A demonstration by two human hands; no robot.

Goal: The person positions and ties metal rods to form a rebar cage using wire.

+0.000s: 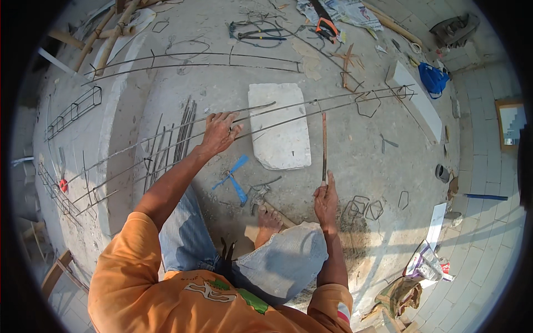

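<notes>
Orange shirt (pixel 130 272) nearest, left grip (pixel 218 133) clasps rods (pixel 288 107) and right grip (pixel 326 204) a bar (pixel 325 145), only some rings (pixel 364 115) on, others loose.

Bright sunlight casts shadows, while edges bend

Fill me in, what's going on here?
A person has the left hand on long steel bars, which run above a white slab. The right hand holds a thin brownish rod, its far end near the bars. Loose bent stirrups lie to the right of that hand.
</notes>
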